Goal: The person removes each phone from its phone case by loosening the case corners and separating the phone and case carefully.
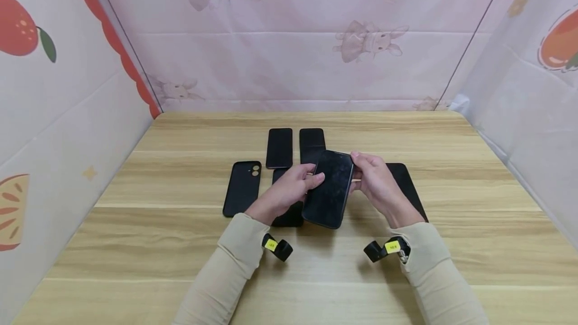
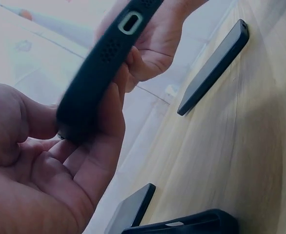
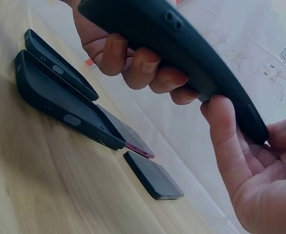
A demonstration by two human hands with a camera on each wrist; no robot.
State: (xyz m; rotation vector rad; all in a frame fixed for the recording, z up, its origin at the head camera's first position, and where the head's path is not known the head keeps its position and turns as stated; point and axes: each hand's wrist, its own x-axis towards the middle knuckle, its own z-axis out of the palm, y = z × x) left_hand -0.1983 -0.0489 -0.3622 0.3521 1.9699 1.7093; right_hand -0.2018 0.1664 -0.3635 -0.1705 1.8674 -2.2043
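Observation:
Both hands hold a black phone in a dark case (image 1: 331, 189) above the table, tilted with its screen up. The left hand (image 1: 295, 184) grips its left edge, thumb on the screen and fingers beneath. At the upper right corner, the right hand (image 1: 376, 177) pinches the case edge between thumb and fingers. The left wrist view shows the case's end (image 2: 101, 58) with a port cut-out; the right wrist view shows its back and side (image 3: 182, 44). Under the left forearm and hand lies another dark case (image 1: 289, 216), partly hidden.
An empty phone case (image 1: 241, 189) with camera holes lies to the left. Two dark phones (image 1: 279, 147) (image 1: 312, 143) lie farther back, the right one partly covered by the held phone. Another dark flat phone-like device (image 1: 408, 187) lies behind the right wrist.

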